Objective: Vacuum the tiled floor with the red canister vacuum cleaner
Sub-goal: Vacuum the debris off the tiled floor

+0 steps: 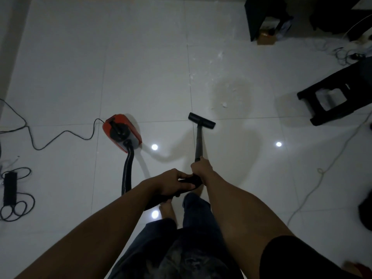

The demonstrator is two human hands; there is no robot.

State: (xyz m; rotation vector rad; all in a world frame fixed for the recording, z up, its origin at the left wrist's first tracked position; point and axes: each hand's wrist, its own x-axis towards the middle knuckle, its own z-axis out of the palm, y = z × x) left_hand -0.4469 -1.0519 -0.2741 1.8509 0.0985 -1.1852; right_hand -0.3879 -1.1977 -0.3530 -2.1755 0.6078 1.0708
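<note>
The red canister vacuum (122, 132) sits on the white tiled floor (141, 73), left of centre. Its black hose (127, 172) curves back toward me. My right hand (200, 168) grips the black wand (198, 143) near its lower end. My left hand (174, 183) holds the hose handle just behind it. The black floor nozzle (202, 120) rests flat on the tiles ahead of me. White crumbs and dust (224, 104) lie scattered just beyond the nozzle and further up along the tile joint.
The vacuum's black power cord (60, 135) snakes off left. A power strip with coiled cables (10, 191) lies at the far left. A tipped black stool (332, 101) and white cable (314, 186) are on the right; dark furniture (265, 15) and a box stand at the back.
</note>
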